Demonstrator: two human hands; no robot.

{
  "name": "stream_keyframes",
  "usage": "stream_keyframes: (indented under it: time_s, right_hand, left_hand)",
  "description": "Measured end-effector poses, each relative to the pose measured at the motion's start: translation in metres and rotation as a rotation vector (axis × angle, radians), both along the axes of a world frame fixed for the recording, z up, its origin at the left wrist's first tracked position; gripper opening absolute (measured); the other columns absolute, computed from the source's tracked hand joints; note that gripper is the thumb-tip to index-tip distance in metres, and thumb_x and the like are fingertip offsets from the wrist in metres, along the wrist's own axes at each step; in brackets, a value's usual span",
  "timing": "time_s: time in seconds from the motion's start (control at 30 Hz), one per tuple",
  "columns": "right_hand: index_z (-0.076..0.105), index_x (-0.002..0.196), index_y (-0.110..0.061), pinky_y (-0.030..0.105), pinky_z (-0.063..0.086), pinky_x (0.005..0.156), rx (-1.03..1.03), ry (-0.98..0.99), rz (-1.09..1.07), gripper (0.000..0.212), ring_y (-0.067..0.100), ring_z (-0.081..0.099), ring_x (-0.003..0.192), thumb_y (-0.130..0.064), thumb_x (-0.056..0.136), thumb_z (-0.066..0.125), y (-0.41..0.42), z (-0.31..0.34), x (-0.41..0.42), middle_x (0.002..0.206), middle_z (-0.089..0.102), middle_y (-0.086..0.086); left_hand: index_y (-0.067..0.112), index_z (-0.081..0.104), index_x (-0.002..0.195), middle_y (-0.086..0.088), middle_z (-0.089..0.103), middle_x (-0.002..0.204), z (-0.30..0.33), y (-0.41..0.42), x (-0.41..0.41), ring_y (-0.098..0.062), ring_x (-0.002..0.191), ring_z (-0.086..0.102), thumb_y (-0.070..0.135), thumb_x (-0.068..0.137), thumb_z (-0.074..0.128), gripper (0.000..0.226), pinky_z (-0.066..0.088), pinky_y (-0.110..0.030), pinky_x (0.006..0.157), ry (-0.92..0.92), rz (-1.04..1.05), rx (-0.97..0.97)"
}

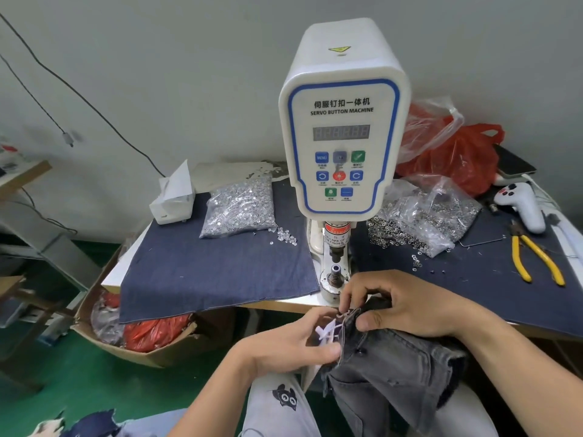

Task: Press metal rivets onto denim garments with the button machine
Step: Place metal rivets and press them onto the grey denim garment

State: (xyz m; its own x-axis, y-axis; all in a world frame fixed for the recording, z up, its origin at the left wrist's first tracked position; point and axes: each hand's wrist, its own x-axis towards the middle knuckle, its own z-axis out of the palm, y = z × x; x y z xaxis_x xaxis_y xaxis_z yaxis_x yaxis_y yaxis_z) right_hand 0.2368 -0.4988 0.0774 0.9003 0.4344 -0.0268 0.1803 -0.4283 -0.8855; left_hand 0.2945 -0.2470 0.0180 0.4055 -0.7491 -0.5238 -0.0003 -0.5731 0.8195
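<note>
A white servo button machine point(342, 121) stands at the table's middle, its lower die post point(335, 274) just above my hands. I hold a grey denim garment point(388, 367) over my lap in front of the table edge. My left hand point(290, 345) pinches its edge beside a white tag point(326, 332). My right hand point(407, 302) grips the folded top edge of the garment, thumb pressed on the cloth. A small metal rivet point(360, 351) shows on the denim below my hands.
A clear bag of silver rivet parts point(239, 208) lies left of the machine, and a bag of metal rings point(422, 219) spills on the right. Yellow pliers point(533, 258), a white handheld device point(523, 205) and red bags point(457, 156) sit at right. A cardboard box point(126, 339) stands below left.
</note>
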Motion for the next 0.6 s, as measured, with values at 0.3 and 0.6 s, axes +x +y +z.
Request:
stream_keyframes:
  time_s: [0.3,0.6]
  right_hand:
    - [0.067,0.089,-0.025,0.037,0.05,0.084,-0.059,-0.046,-0.031,0.022,0.018,0.062,0.09,-0.029,0.081,0.087,0.007,-0.001,0.0,0.098,0.065,-0.002]
    - [0.07,0.102,-0.026,0.023,0.051,0.081,-0.112,0.063,-0.205,0.025,0.007,0.065,0.084,-0.047,0.09,0.067,-0.011,-0.004,-0.003,0.094,0.073,-0.011]
  left_hand:
    - [0.031,0.047,0.15,0.003,0.057,0.145,-0.002,-0.011,-0.009,-0.015,0.134,0.055,0.051,0.085,0.073,0.073,0.046,-0.043,0.115,-0.041,-0.025,-0.16]
    - [0.003,0.067,0.126,-0.023,0.068,0.129,-0.003,-0.006,-0.002,-0.039,0.126,0.062,0.058,0.105,0.051,0.061,0.04,-0.067,0.115,0.061,0.365,-0.298]
